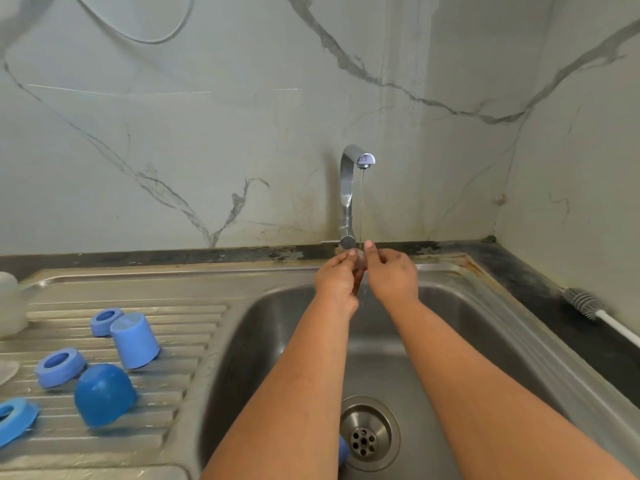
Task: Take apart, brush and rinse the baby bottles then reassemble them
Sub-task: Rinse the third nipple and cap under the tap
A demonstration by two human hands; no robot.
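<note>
Left hand [337, 280] and right hand [393, 275]: together over the sink [485, 341], both pinching a small clear teat [360, 259] under the tap's [348, 195] thin stream. Drainboard, left: two blue caps [135, 339], three blue rings [59, 367], a pale bottle [10, 303]. Counter, right: a brush [585, 303]

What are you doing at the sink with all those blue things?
A person's left hand and right hand hold a small clear bottle part under the thin water stream from the chrome tap. Blue plastic caps and rings wait on the steel draining board. A grey bottle brush lies on the right.
</note>
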